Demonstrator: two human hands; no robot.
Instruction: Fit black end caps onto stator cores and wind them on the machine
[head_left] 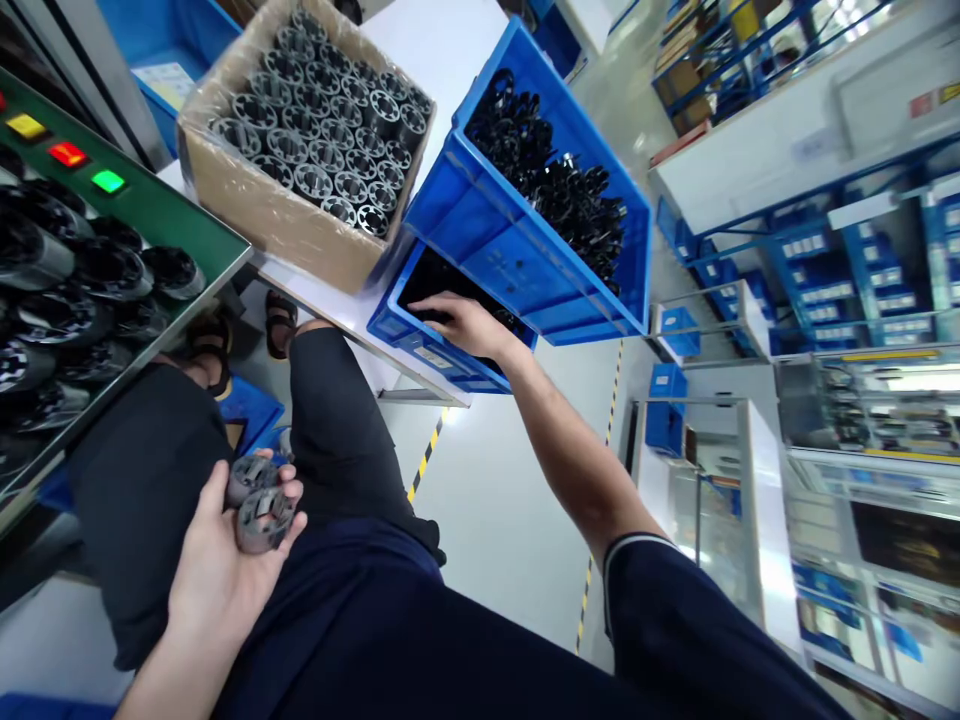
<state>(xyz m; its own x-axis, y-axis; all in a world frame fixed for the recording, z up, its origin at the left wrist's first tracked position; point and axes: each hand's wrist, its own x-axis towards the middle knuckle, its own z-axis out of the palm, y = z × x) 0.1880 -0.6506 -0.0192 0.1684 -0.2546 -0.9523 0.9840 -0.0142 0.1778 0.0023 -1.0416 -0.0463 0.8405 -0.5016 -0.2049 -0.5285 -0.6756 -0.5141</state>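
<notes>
Two grey slotted metal rings rest side by side in my left hand, fingers curled around them above my lap. My right hand reaches over the near rim of the lower blue bin, its fingertips over the dark inside; whether it touches or holds any part in there is hidden. Above that bin sits a larger blue crate full of black parts. To its left, a plastic-lined cardboard box holds rows of upright grey metal rings.
At the left, a green machine panel with lit buttons borders a tray of dark metal cylinders. The white table edge runs in front of my knees. Shelves with blue bins stand at the right.
</notes>
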